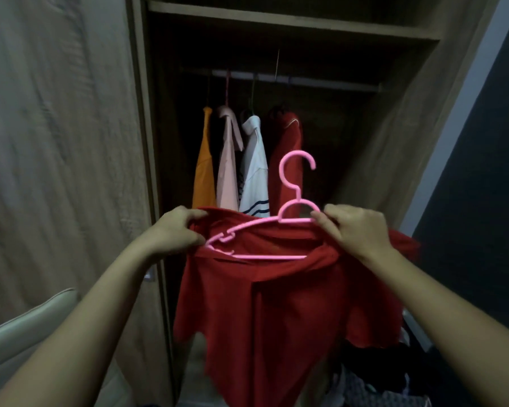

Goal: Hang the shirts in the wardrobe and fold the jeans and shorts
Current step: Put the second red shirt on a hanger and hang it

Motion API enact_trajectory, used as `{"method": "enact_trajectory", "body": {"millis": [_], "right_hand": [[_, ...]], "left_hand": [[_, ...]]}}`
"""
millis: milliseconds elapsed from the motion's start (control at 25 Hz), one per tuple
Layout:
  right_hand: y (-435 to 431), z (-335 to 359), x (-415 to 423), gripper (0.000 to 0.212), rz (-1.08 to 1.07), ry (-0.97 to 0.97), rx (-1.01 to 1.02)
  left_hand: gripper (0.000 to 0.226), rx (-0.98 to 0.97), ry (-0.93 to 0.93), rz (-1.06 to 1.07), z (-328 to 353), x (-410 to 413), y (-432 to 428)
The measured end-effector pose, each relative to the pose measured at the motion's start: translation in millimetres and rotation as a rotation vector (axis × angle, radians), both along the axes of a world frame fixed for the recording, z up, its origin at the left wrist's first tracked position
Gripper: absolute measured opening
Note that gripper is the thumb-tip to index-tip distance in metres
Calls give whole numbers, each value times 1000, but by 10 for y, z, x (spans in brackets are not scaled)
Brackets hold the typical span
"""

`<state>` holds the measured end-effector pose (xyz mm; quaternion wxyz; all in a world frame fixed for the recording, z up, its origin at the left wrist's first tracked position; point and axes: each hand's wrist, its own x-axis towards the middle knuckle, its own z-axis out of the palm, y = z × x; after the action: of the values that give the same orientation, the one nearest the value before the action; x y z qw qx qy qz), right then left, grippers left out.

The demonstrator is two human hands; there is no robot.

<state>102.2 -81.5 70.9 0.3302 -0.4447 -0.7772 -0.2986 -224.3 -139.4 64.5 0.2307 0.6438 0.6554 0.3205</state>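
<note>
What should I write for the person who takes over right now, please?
Left hand: grips the red shirt at its collar.
Right hand: fingers pinch the pink hanger and the cloth.
Hanger is partly inside the shirt, hook free, in front of the wardrobe.
Done: four shirts hang on the rail.
Left: seat the hanger, hang the shirt. Clothes pile at lower right waits.

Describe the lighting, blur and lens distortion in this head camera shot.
Head view: dim overall, the wardrobe interior nearly black behind the four hanging shirts; the pink hanger and red shirt in the left hand and right hand are lit best. Wide-angle bending tilts the door and side panels; lower right pile of clothes is murky and soft.
</note>
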Motion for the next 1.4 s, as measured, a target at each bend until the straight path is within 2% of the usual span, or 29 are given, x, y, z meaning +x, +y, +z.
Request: {"method": "enact_trajectory", "body": {"millis": [120, 240, 320, 400, 480, 560, 720, 760, 840, 920, 960, 1000, 1080, 1200, 1320, 1400], "right_hand": [[-76, 69, -420, 50, -51, 206, -225], [-74, 245, -532, 50, -3, 366, -277], [-40, 335, -406, 53, 36, 437, -268], [-22, 392, -309, 59, 75, 494, -217], [-35, 440, -331, 63, 99, 513, -191], [-54, 483, -389, 63, 130, 475, -182], [-23, 585, -298, 63, 54, 286, -150], [15, 605, -237, 66, 50, 254, -218], [74, 673, -118, 68, 218, 303, -541], [96, 723, -80, 45, 396, 371, -774], [90, 724, -73, 29, 423, 318, -783], [86, 708, -74, 18, 431, 276, -759], [103, 637, -58, 14, 460, 326, -697], [143, 615, 6, 16, 490, 483, -597], [139, 657, 38, 14, 508, 542, -557], [127, 685, 50, 15, 503, 500, -521]], "left_hand": [[40, 319, 337, 215, 189, 434, -116], [24, 766, 531, 27, 49, 666, -243], [29, 855, 493, -29, 58, 484, -295], [52, 832, 444, 106, 167, 182, -274], [68, 687, 494, 74, 268, -13, -221], [62, 624, 540, 3, 274, -48, -169], [51, 764, 314, 36, 265, -284, -124], [51, 765, 273, 58, 267, -357, -109], [51, 742, 228, 97, 264, -413, -94], [49, 747, 221, 75, 255, -397, -78], [45, 754, 213, 48, 262, -376, -79], [36, 767, 173, 24, 284, -367, -80], [20, 785, 63, -16, 365, -386, -91], [42, 766, 26, 21, 472, -480, -125], [25, 706, 10, -49, 494, -567, -80], [23, 672, 50, -100, 490, -546, -51]]}}
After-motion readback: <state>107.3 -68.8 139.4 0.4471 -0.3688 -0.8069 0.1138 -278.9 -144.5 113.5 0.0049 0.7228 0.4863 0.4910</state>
